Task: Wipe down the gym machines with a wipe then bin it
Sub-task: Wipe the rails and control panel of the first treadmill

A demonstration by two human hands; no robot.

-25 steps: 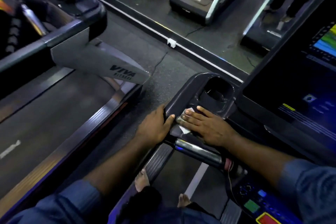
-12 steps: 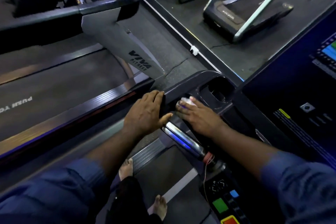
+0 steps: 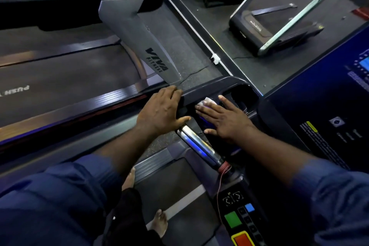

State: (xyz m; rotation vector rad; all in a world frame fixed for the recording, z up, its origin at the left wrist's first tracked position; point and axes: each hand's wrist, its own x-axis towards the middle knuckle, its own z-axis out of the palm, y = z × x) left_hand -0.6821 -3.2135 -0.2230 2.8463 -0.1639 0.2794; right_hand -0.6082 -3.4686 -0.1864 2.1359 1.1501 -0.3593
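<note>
The right hand (image 3: pixel 225 120) lies flat, fingers straight and spread, pressing a white wipe (image 3: pixel 206 103) onto the treadmill's console tray (image 3: pixel 209 88), just beside the cup holder (image 3: pixel 242 95); only a crumpled corner of the wipe shows past the fingertips. The left hand (image 3: pixel 159 113) rests spread over the tray's left end, thumb out and fingertips bending over the outer edge, holding nothing, apparently as a brace. The main risk is the wipe itself: pinned only by flat fingers, it could bunch up or slide out from under them, or drop into the cup holder on a stroke that way. A stroke back toward the body meets the chrome grip bar (image 3: pixel 199 146), and beyond it the thin red cord (image 3: pixel 222 168) and the coloured buttons (image 3: pixel 232 218); snagging the cord or pressing a button could disturb the machine while bare feet (image 3: pixel 159 223) stand on the belt. The recess corners are also likely to be missed.
</note>
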